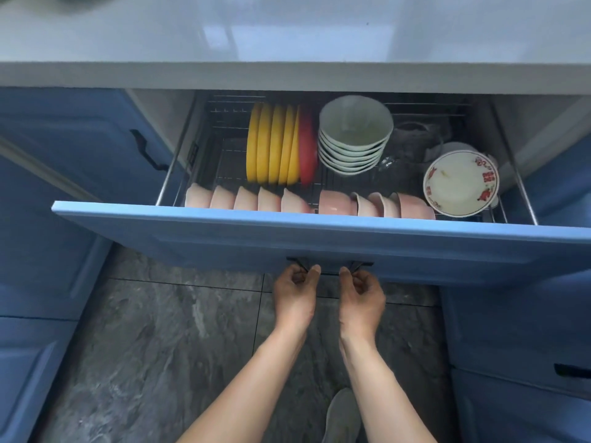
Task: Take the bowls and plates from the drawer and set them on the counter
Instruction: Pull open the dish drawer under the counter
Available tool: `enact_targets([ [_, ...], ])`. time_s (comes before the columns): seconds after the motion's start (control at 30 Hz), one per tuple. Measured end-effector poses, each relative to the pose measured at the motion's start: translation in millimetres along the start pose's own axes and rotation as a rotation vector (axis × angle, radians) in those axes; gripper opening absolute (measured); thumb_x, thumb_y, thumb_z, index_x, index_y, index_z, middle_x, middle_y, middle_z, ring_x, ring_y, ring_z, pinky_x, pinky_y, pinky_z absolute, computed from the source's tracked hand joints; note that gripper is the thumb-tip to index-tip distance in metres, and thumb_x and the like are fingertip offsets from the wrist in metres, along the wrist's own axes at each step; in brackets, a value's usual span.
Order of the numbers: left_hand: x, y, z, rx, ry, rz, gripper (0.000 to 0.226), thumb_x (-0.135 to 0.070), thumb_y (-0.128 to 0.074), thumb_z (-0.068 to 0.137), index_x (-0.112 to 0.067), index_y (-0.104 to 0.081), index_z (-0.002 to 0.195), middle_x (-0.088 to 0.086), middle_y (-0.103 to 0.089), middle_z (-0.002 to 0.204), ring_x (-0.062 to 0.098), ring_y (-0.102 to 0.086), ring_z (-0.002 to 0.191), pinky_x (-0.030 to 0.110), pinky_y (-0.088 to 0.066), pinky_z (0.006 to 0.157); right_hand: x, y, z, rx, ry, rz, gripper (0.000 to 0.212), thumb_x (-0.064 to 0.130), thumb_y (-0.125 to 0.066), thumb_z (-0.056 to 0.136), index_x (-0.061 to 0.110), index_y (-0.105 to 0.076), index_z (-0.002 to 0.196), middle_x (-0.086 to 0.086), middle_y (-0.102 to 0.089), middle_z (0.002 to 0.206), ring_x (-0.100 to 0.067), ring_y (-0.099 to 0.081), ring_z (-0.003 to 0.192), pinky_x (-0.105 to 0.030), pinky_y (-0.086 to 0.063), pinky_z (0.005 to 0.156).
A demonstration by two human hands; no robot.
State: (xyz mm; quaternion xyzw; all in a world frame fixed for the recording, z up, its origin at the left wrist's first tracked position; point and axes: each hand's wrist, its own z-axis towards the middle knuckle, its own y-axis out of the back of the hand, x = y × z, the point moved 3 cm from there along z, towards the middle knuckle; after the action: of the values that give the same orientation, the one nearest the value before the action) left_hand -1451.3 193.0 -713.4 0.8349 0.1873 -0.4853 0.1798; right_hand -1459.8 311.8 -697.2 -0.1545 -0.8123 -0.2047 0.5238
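The blue drawer [319,241] is pulled out below the white counter [287,36]. My left hand [295,290] and my right hand [363,294] both grip its dark handle [329,265] from below. Inside, on a wire rack, several yellow plates [271,143] stand on edge beside a red plate [307,145]. A stack of pale green bowls [353,135] sits right of them. A row of pink bowls [287,201] lies along the drawer front. A white plate with red pattern [460,183] leans at the right.
Clear glassware [412,143] lies behind the patterned plate. Blue cabinet doors with dark handles flank the drawer on the left [64,155] and right [543,346]. Grey stone floor tiles [160,346] lie below, with my shoe [342,414] at the bottom edge.
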Motion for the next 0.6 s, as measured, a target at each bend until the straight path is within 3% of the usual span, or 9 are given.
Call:
enact_targets([
  [0.1,6.3,6.9,-14.5,0.006,0.012,0.022,0.029,-0.045,-0.072,0.078,-0.03,-0.056,0.059,-0.012,-0.055,0.057,0.017,-0.057,0.068,0.06,-0.058,0.084,-5.7,9.7,-13.7,0.002,-0.012,0.002,0.019,0.016,-0.072,0.095,0.005,-0.065,0.081,0.003,-0.062,0.068,-0.008,-0.055,0.062,-0.024,-0.045,0.063],
  [0.27,12.3,15.6,-34.7,-0.008,0.02,0.024,0.03,-0.045,-0.072,0.077,-0.021,-0.056,0.07,-0.004,-0.059,0.066,0.019,-0.06,0.072,0.06,-0.058,0.085,-15.7,23.1,-30.8,0.016,-0.027,-0.006,0.021,0.018,-0.072,0.095,0.017,-0.063,0.076,0.003,-0.065,0.071,-0.011,-0.058,0.066,-0.028,-0.047,0.067],
  [0.43,18.9,23.3,-50.3,-0.012,0.01,0.038,0.029,-0.038,-0.075,0.084,-0.015,-0.059,0.075,0.001,-0.063,0.072,0.018,-0.062,0.074,0.059,-0.058,0.085,-23.4,33.4,-42.8,0.01,-0.029,-0.008,0.018,0.017,-0.072,0.095,0.011,-0.065,0.079,0.004,-0.064,0.07,-0.009,-0.057,0.064,-0.03,-0.046,0.067],
  [0.6,24.9,31.2,-58.0,-0.009,-0.044,0.112,0.034,-0.025,-0.075,0.094,-0.019,-0.054,0.068,-0.005,-0.06,0.063,0.014,-0.057,0.063,0.045,-0.053,0.067,-29.0,41.0,-50.3,0.025,-0.028,-0.014,0.02,0.016,-0.071,0.096,0.01,-0.063,0.078,0.003,-0.063,0.068,-0.012,-0.056,0.064,-0.031,-0.045,0.066],
])
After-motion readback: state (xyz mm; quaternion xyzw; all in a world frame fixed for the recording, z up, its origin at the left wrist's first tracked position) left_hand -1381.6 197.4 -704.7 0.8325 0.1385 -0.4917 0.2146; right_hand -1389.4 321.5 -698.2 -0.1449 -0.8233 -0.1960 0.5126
